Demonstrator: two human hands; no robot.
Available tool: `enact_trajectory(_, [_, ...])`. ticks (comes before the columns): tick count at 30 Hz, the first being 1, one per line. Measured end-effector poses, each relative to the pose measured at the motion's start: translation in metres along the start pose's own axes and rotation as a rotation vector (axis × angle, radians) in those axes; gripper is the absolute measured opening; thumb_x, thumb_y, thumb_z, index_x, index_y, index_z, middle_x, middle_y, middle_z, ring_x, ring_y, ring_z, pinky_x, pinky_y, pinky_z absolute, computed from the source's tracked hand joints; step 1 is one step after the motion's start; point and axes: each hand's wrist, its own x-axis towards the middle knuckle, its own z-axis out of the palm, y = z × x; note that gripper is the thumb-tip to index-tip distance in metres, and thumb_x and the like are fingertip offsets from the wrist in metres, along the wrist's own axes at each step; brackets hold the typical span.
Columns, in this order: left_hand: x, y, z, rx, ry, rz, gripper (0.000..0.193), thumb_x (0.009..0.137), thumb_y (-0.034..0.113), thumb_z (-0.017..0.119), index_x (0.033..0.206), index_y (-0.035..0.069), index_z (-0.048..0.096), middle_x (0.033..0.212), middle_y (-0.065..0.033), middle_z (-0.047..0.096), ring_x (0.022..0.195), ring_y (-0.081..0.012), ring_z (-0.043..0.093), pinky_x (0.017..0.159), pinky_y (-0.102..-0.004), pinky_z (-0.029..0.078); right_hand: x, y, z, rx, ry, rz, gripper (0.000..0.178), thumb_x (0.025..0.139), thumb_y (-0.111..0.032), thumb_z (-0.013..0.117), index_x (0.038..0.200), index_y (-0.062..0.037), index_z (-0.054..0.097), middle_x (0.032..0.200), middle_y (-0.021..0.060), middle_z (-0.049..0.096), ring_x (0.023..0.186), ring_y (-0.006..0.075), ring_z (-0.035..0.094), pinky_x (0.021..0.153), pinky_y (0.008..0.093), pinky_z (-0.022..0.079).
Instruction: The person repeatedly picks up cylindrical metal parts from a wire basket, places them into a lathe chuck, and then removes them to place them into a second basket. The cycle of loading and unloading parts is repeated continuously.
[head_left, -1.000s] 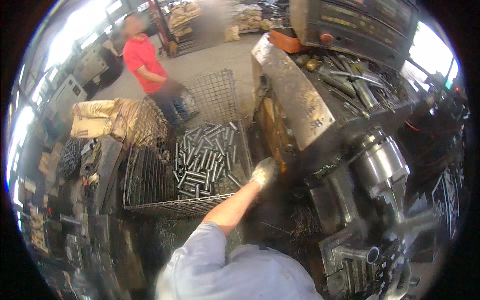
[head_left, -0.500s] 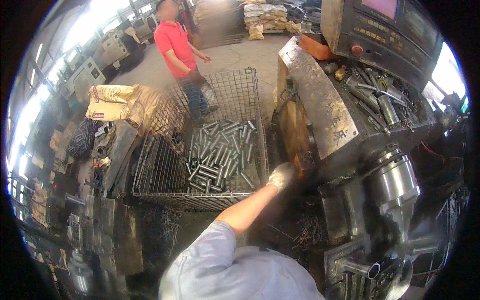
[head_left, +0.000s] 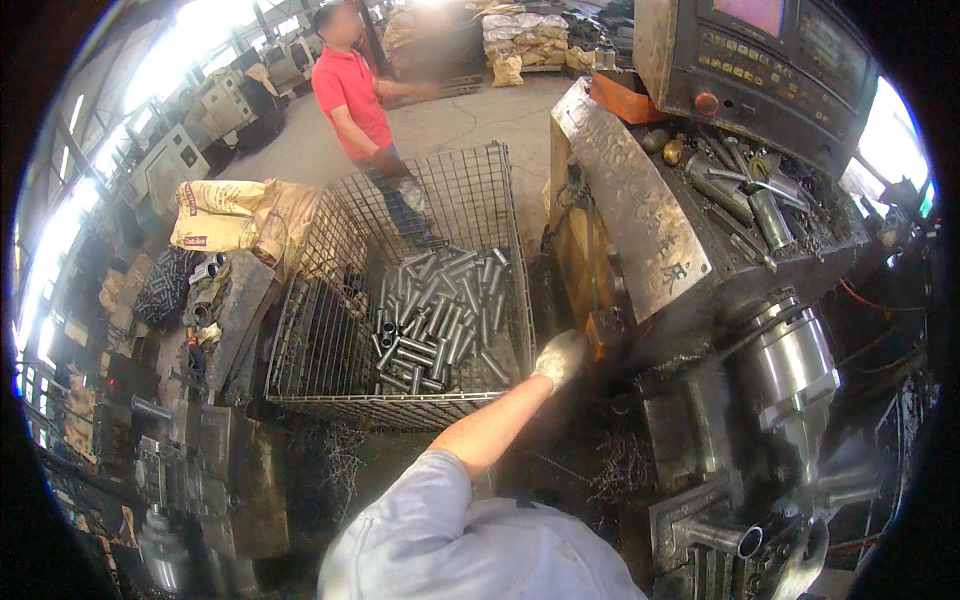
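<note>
My left hand (head_left: 559,358), in a pale work glove, reaches forward to the right of the wire mesh basket (head_left: 395,398). It is beside the dark, rust-stained side of the machine (head_left: 590,275); its fingers are hidden, so I cannot make out whether it touches or grips anything. Many short steel tubes (head_left: 440,315) lie loose in a heap inside the basket. My right hand does not show. At the lower right, a steel tube (head_left: 735,541) sticks out of a block-like fixture (head_left: 685,530), below a shiny chuck (head_left: 795,350).
A control panel (head_left: 770,80) with a red button overhangs a ledge holding metal tools and cylinders (head_left: 770,220). Across the basket stands a person in a red shirt (head_left: 352,100). A paper sack (head_left: 240,215) lies left of the basket. Metal shavings (head_left: 615,465) litter the floor.
My view has shifted slightly; my left hand stays in nearly the same spot by the machine. The person in red has swung one arm outward, where it blurs.
</note>
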Motion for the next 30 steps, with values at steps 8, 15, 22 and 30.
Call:
enact_trajectory(8, [0.007, -0.005, 0.013, 0.008, 0.015, 0.028, 0.048, 0.107, 0.040, 0.048, 0.121, -0.001, 0.066, 0.109, -0.0239, 0.072, 0.108, -0.0370, 0.069, 0.095, -0.0438, 0.049, 0.003, 0.017, 0.011, 0.010, -0.019, -0.047, 0.039, 0.101, -0.020, 0.068, 0.131, 0.0048, 0.063, 0.118, 0.0128, 0.071, 0.103, 0.0230, 0.067, 0.092, 0.0356, 0.054])
enact_trajectory(15, [-0.015, -0.017, 0.029, 0.035, 0.108, 0.169, 0.049, 0.106, 0.046, 0.048, 0.117, 0.001, 0.065, 0.106, -0.0218, 0.071, 0.102, -0.0354, 0.068, 0.095, -0.0425, 0.049, 0.051, 0.055, 0.016, 0.212, 0.084, -0.020, 0.053, 0.087, -0.009, 0.073, 0.136, 0.0054, 0.060, 0.114, 0.0187, 0.075, 0.100, 0.0254, 0.072, 0.094, 0.0374, 0.055])
enact_trajectory(22, [-0.091, 0.032, 0.087, -0.112, -0.055, -0.044, 0.036, 0.100, 0.036, 0.066, 0.127, 0.013, 0.063, 0.115, -0.0200, 0.074, 0.110, -0.0373, 0.071, 0.094, -0.0440, 0.055, 0.173, 0.098, 0.058, -0.211, -0.463, 0.031, 0.086, 0.078, -0.034, 0.085, 0.148, 0.0028, 0.050, 0.116, 0.0234, 0.074, 0.103, 0.0334, 0.073, 0.091, 0.0426, 0.057])
enact_trajectory(30, [-0.120, 0.040, 0.105, -0.054, -0.266, 0.008, 0.039, 0.100, 0.037, 0.065, 0.132, 0.017, 0.060, 0.112, -0.0168, 0.074, 0.107, -0.0349, 0.072, 0.094, -0.0433, 0.054, 0.202, 0.113, 0.098, 0.079, -0.810, 0.496, 0.033, 0.074, -0.014, 0.086, 0.099, 0.0042, 0.073, 0.087, 0.0084, 0.071, 0.068, 0.0213, 0.063, 0.060, 0.0394, 0.051])
